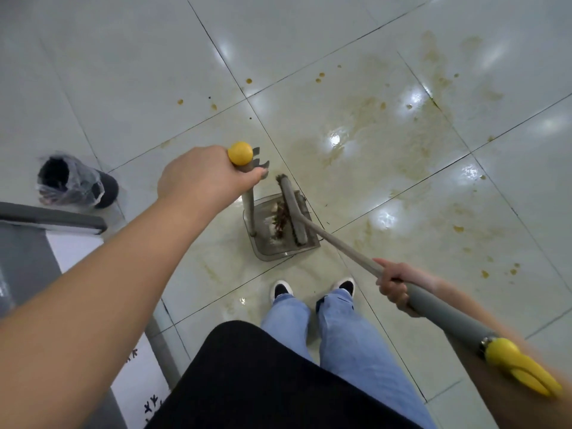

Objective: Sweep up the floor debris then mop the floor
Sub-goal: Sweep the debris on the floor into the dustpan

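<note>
My left hand (198, 178) grips the top of the upright dustpan handle (247, 212), just under its yellow knob (240, 153). The grey dustpan (278, 246) stands on the tiles in front of my feet, with reddish-brown debris (278, 219) in it. My right hand (394, 284) holds the grey broom handle (439, 308), whose yellow end cap (520, 368) sticks out behind my wrist. The broom head (292, 212) lies inside the dustpan, beside the debris.
Brown stains and drops (365, 119) spread over the glossy tiled floor (139, 72) ahead and to the right. A small black bin with a plastic liner (72, 182) stands at the left. Grey-and-white furniture (62, 243) fills the lower left. My shoes (312, 287) stand just behind the dustpan.
</note>
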`<state>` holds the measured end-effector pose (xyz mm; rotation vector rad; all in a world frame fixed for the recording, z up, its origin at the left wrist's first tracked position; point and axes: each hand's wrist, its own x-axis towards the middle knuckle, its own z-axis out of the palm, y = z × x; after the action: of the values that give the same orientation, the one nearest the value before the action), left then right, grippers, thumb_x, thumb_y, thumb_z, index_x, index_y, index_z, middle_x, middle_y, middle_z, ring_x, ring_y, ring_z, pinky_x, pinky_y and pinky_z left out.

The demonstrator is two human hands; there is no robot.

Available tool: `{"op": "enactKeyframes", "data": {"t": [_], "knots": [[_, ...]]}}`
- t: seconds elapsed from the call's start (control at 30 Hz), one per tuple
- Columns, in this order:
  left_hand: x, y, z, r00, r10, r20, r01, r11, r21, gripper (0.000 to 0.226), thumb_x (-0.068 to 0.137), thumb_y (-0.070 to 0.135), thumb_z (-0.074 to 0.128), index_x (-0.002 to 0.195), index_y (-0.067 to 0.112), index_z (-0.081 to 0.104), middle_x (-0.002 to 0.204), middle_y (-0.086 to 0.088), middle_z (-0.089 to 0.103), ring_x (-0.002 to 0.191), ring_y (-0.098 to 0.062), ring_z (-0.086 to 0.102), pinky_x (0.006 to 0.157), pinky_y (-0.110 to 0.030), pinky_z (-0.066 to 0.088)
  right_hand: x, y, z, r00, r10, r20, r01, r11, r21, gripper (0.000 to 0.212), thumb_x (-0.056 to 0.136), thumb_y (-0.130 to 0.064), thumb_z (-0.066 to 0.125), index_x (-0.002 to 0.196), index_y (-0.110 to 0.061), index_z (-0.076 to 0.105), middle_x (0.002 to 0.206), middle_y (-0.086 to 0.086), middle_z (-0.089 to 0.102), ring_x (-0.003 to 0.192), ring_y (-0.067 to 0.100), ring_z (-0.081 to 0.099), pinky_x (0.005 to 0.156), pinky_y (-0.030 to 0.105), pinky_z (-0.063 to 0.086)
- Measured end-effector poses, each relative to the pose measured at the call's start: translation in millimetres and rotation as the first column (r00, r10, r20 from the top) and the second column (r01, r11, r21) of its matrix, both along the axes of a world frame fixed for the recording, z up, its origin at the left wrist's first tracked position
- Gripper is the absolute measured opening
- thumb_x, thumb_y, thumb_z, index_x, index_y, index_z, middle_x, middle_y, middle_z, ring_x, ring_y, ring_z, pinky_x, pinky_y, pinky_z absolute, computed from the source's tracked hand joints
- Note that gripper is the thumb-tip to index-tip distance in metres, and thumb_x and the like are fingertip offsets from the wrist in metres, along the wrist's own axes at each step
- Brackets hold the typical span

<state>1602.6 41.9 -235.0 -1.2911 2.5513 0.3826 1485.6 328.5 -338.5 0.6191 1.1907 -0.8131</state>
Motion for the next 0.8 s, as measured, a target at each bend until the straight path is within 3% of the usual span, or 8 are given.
{"op": "enactKeyframes", "data": {"t": [0.07, 0.17, 0.3, 0.37, 0.5, 0.6, 0.7, 0.8], "knots": [[18, -8, -3, 1.0, 0.013, -0.014, -0.012, 1.0, 0.023, 0.051, 0.074, 0.069, 0.053, 0.063, 0.019, 0.053, 0.06, 0.003, 0.048, 0.069, -0.027, 0.05, 0.05, -0.025, 0.03, -3, -1, 6, 0.993, 0.073, -0.097, -0.071, 0.997, 0.026, 0.058, 0.094, 0.004, 0.031, 0.141, -0.03, 0.03, 0.032, -0.001, 0.033, 0.02, 0.006, 0.032, 0.025, 0.008, 0.03], [45, -18, -7, 0.998, 0.051, -0.026, -0.05, 0.998, 0.034, 0.053, 0.072, 0.07, 0.053, 0.058, 0.019, 0.048, 0.059, 0.003, 0.047, 0.065, -0.026, 0.047, 0.047, -0.023, 0.026, -13, -9, 9, 0.981, 0.087, -0.172, -0.075, 0.994, 0.077, 0.057, 0.094, 0.003, 0.032, 0.138, -0.033, 0.03, 0.031, -0.001, 0.034, 0.02, 0.006, 0.032, 0.027, 0.007, 0.03], [80, -30, -14, 0.993, 0.115, -0.027, -0.113, 0.991, 0.074, 0.054, 0.071, 0.072, 0.052, 0.059, 0.019, 0.053, 0.057, 0.004, 0.05, 0.062, -0.023, 0.048, 0.046, -0.022, 0.027, -33, -27, 2, 0.98, 0.083, -0.183, -0.055, 0.987, 0.154, 0.019, 0.096, -0.004, 0.033, 0.087, -0.018, 0.042, 0.028, 0.0, 0.034, 0.018, 0.008, 0.033, 0.026, 0.007, 0.031], [95, -33, -18, 0.992, 0.126, -0.004, -0.125, 0.987, 0.102, 0.052, 0.071, 0.072, 0.051, 0.061, 0.022, 0.056, 0.056, 0.003, 0.051, 0.058, -0.019, 0.049, 0.046, -0.023, 0.029, -39, -32, -12, 0.967, 0.125, -0.22, -0.083, 0.978, 0.193, 0.03, 0.096, -0.005, 0.034, 0.066, -0.013, 0.034, 0.027, 0.0, 0.034, 0.017, 0.009, 0.034, 0.027, 0.007, 0.032], [140, -32, -17, 0.96, 0.273, -0.063, -0.251, 0.938, 0.238, 0.045, 0.063, 0.073, 0.06, 0.068, 0.029, 0.067, 0.055, 0.004, 0.057, 0.06, -0.016, 0.055, 0.049, -0.024, 0.037, -40, -47, -38, 0.938, 0.148, -0.314, -0.074, 0.969, 0.234, 0.033, 0.095, -0.001, 0.032, 0.064, -0.013, 0.033, 0.027, 0.001, 0.035, 0.018, 0.01, 0.035, 0.029, 0.008, 0.035], [173, -30, -10, 0.898, 0.421, -0.126, -0.398, 0.901, 0.175, 0.027, 0.06, 0.074, 0.062, 0.062, 0.047, 0.062, 0.05, 0.005, 0.055, 0.055, -0.012, 0.053, 0.048, -0.022, 0.037, -37, -47, -54, 0.933, 0.146, -0.33, -0.057, 0.963, 0.265, 0.031, 0.095, -0.001, 0.03, 0.066, -0.012, 0.033, 0.026, 0.002, 0.035, 0.018, 0.01, 0.036, 0.029, 0.009, 0.037], [191, -20, -17, 0.844, 0.528, -0.098, -0.51, 0.845, 0.162, 0.045, 0.066, 0.069, 0.062, 0.058, 0.026, 0.064, 0.053, -0.001, 0.055, 0.053, -0.016, 0.053, 0.047, -0.021, 0.036, -30, -47, -67, 0.928, 0.175, -0.328, -0.073, 0.951, 0.301, 0.031, 0.094, 0.0, 0.03, 0.064, -0.011, 0.032, 0.025, 0.003, 0.035, 0.017, 0.011, 0.035, 0.029, 0.01, 0.037], [208, -9, -23, 0.795, 0.6, -0.091, -0.589, 0.799, 0.125, 0.046, 0.066, 0.069, 0.063, 0.055, 0.024, 0.064, 0.045, 0.005, 0.052, 0.05, -0.012, 0.051, 0.045, -0.02, 0.033, -18, -51, -74, 0.925, 0.195, -0.327, -0.09, 0.946, 0.31, 0.03, 0.092, 0.001, 0.032, 0.065, -0.01, 0.032, 0.025, 0.003, 0.035, 0.017, 0.011, 0.035, 0.029, 0.012, 0.038]]}}
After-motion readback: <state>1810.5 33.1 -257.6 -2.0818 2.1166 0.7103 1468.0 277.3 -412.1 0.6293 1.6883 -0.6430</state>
